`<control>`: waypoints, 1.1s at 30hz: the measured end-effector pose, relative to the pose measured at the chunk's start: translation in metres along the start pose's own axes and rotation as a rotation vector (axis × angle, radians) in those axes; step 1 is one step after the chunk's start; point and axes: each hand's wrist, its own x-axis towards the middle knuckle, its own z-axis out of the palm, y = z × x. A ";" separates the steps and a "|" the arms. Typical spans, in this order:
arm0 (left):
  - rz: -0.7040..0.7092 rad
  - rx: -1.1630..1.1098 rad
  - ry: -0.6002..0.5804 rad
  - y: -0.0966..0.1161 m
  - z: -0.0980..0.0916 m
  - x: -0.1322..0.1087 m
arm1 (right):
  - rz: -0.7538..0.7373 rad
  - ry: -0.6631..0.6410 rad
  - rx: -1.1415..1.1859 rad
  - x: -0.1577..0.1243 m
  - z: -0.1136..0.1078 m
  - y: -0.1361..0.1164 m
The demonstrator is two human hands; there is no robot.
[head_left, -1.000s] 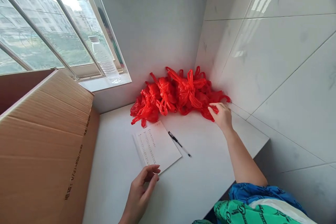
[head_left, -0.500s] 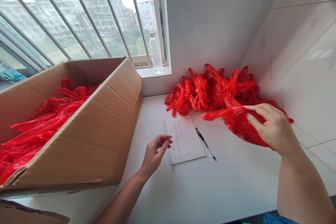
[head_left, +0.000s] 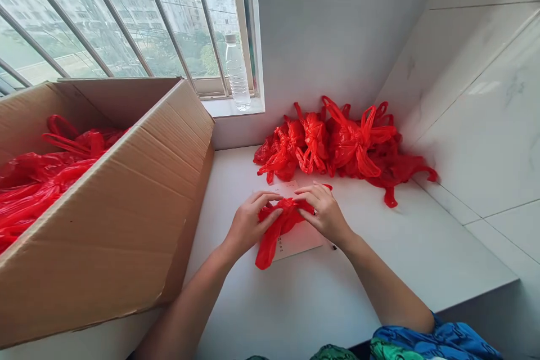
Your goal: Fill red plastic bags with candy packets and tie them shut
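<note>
Between my two hands is a red plastic bag, held bunched over the white notepad. My left hand pinches its left side with thumb and fingers, and a loose strip hangs down below. My right hand grips the right side, fingers closed on the plastic. The notepad, with handwriting on it, is partly covered by the bag and hands. Of the pen, only a tip shows under my right wrist.
A large cardboard box full of red bags stands on the left. Several knotted red bags line the back wall, a flatter one at their right end. A water bottle stands on the windowsill by the barred window.
My right hand has brought a red bag from the right to the middle, over the notepad. My left hand, holding nothing before, has closed on it too. The view has shifted slightly.
</note>
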 end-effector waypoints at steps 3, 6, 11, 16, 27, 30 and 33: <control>0.013 0.090 -0.073 0.002 0.006 -0.003 | -0.001 0.060 -0.040 -0.003 0.001 -0.005; 0.027 0.148 -0.083 -0.002 0.005 -0.002 | -0.012 0.077 -0.042 -0.002 0.000 -0.006; -0.078 0.140 0.036 -0.022 -0.013 0.001 | 0.068 0.058 0.001 -0.002 -0.018 0.015; -0.198 0.225 0.123 -0.026 -0.026 -0.001 | 0.235 -0.113 0.140 -0.004 -0.041 0.027; 0.150 0.539 0.045 -0.013 0.023 -0.006 | 0.195 -0.097 0.039 -0.003 -0.005 -0.012; 0.115 0.444 0.176 -0.027 0.025 -0.014 | 0.195 -0.068 0.018 -0.002 0.000 -0.004; 0.030 0.267 0.348 -0.037 0.020 -0.022 | 0.327 -0.007 0.097 -0.001 -0.010 0.007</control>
